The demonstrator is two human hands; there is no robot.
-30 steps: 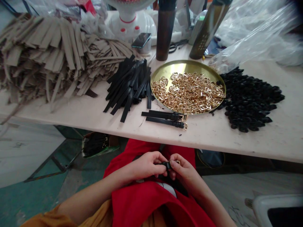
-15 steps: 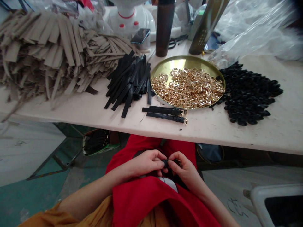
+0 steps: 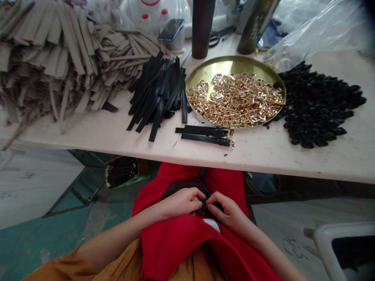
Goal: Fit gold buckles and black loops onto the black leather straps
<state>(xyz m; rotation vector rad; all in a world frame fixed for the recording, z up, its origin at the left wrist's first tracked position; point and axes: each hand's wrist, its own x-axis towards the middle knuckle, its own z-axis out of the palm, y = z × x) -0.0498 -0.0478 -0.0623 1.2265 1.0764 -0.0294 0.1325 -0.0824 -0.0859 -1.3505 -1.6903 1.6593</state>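
Over my lap, my left hand (image 3: pixel 184 201) and my right hand (image 3: pixel 224 208) meet fingertip to fingertip. Both pinch a small black strap (image 3: pixel 204 206), mostly covered by the fingers. On the table ahead lie a few finished black straps with gold buckles (image 3: pixel 206 141). Behind them a round gold tray (image 3: pixel 202 67) holds a heap of loose gold buckles (image 3: pixel 237 101). To its left is a pile of plain black straps (image 3: pixel 159 97), and to its right a mound of small black loops (image 3: pixel 318 105).
Bundles of grey-beige strips (image 3: pixel 64 58) cover the table's left side. A dark bottle (image 3: pixel 202 29), a phone (image 3: pixel 172 30), scissors (image 3: pixel 215 40) and plastic bags (image 3: pixel 307 39) stand or lie at the back. Below the table edge sits a box of buckled straps (image 3: pixel 121 173).
The view has tipped slightly downward. My hands stay together over my lap, with small finger shifts around the black strap; the gold glint by my right fingers no longer shows.
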